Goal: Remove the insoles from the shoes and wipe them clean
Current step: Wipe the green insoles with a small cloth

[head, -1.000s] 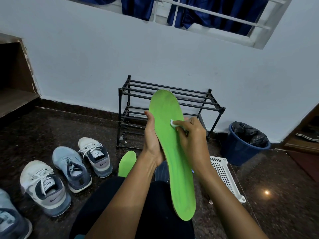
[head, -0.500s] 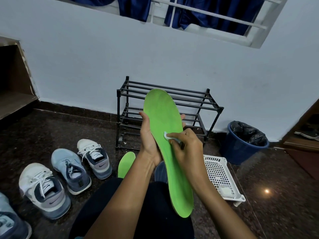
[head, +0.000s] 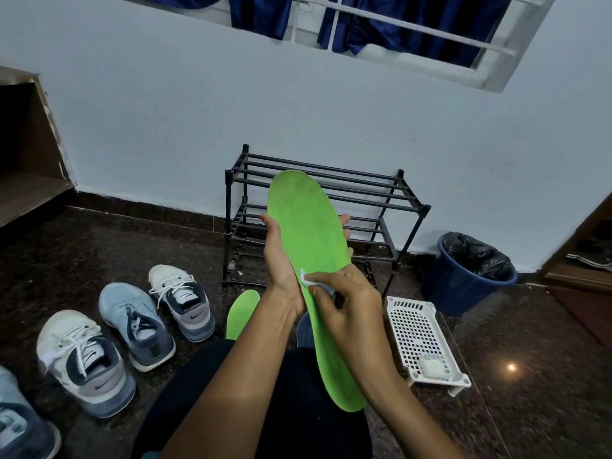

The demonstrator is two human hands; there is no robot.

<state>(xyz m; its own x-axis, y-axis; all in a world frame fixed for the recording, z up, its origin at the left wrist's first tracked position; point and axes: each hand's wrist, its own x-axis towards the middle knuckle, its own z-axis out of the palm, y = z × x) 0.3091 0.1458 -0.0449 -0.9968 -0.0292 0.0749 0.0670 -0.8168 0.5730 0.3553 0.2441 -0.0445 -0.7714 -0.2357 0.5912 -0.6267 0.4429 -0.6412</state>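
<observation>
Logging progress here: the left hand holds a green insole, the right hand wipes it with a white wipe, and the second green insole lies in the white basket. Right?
Not quite. The head view shows the second green insole on the floor beside the shoes, not in the white basket. The rest holds.

Dim, cool, even light; soft shadows. One glare spot [head: 511,367] on the glossy floor [head: 546,412], right of the left grip [head: 281,260]. Window frame [head: 430,73] skewed far above it.

Left hand [head: 281,260] grips green insole [head: 311,240]; right hand [head: 347,303] presses wipe [head: 306,279] (white).
</observation>
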